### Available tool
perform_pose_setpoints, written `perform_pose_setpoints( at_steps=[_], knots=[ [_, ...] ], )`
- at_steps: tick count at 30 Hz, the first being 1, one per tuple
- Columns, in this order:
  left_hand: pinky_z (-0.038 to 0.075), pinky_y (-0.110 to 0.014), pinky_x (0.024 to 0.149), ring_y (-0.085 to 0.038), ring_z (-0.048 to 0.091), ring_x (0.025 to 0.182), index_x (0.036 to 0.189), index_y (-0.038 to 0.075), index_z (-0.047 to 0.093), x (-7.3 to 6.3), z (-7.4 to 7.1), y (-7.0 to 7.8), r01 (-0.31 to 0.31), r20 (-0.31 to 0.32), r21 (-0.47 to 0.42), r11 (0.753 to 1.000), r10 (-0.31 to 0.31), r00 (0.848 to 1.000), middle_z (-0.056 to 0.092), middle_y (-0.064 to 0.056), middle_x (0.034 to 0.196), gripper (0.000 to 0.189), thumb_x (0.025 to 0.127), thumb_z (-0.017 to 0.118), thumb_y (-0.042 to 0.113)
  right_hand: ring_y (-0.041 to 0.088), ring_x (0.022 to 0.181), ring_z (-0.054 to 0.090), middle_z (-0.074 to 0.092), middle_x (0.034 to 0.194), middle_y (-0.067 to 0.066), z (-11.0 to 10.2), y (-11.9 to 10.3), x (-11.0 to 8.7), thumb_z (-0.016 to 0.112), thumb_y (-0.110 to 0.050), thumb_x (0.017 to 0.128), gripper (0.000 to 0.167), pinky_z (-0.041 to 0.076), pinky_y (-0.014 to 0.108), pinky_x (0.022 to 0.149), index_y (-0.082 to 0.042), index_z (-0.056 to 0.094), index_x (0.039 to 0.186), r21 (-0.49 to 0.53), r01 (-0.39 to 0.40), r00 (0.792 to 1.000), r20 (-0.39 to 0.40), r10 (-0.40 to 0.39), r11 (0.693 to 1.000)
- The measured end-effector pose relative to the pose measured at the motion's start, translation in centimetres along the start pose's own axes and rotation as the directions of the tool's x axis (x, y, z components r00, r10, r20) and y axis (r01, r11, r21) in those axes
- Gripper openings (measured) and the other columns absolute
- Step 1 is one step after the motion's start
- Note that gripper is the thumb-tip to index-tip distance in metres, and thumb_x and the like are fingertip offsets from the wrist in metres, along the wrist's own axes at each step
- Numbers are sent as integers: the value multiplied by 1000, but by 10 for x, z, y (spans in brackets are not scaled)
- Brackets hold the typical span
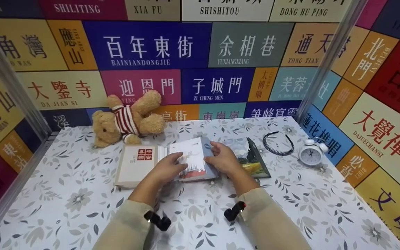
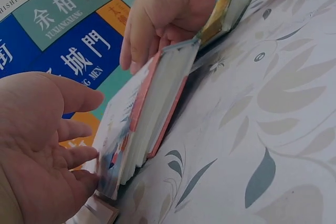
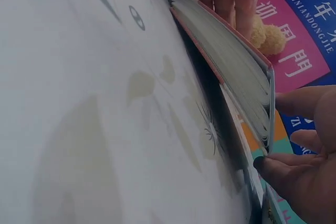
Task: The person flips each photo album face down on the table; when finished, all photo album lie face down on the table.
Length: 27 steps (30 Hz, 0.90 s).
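A book [image 1: 192, 159] with a pale illustrated cover, a blue-grey strip along its right side and a red lower band lies at the middle of the table. My right hand [image 1: 223, 158] grips its right edge, the fingers and thumb [image 3: 294, 103] bent about the spine. At the opposite side my left hand [image 1: 168, 168] rests with loosely straight fingers [image 2: 79, 156] against the edge and cover. The page block [image 2: 157, 108] faces the left wrist camera, with shadow beneath the book. Part of the cover is hidden behind both hands.
A beige book [image 1: 137, 166] with a red square print lies left, and a book with a landscape-painting cover [image 1: 255, 159] right. Behind sits a teddy bear [image 1: 127, 119] on its side. A black headband [image 1: 278, 143] and white alarm clock [image 1: 311, 152] stand at right, near the printed wall panels [image 1: 387, 121].
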State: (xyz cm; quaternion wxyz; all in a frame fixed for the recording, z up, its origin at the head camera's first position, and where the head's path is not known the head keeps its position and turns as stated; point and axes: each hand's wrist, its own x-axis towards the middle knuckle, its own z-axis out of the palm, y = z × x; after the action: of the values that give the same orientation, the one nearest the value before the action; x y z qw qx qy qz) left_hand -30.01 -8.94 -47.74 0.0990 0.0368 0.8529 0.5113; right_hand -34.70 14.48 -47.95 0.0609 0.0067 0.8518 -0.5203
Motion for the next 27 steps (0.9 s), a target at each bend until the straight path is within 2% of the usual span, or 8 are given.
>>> perform_pose_setpoints(
  at_steps=[13,17,22,27],
  knots=[
    [26,-52,135,-37,36,161,162,8,46,-1,0,1,22,-15,-41,999,-22,1000,44,-18,170,64,103,64,27,37,160,38,44,169,19,7,1,-5,68,-13,102,63,35,50,131,-11,48,162,-78,48,998,55,-44,996],
    [26,-51,135,-36,35,162,163,8,45,0,0,1,32,-18,-53,998,-33,999,43,-18,170,65,103,64,26,36,159,41,47,168,18,8,0,-6,65,-11,104,61,36,50,131,-10,48,162,-110,46,998,58,-40,993],
    [28,-52,134,-38,37,161,162,7,45,0,0,1,31,-42,-100,995,-35,998,43,-20,169,63,104,63,23,36,154,48,53,162,18,11,0,-7,64,-7,103,58,38,48,130,-3,50,158,-114,101,994,49,-96,988],
    [32,-52,132,-41,40,158,161,1,44,2,-2,1,-18,-104,-199,980,-2,995,44,-25,167,61,104,61,17,37,148,55,59,157,18,14,-5,-12,69,-12,101,57,41,50,127,-5,54,156,-78,165,986,29,-163,983]
  ],
)
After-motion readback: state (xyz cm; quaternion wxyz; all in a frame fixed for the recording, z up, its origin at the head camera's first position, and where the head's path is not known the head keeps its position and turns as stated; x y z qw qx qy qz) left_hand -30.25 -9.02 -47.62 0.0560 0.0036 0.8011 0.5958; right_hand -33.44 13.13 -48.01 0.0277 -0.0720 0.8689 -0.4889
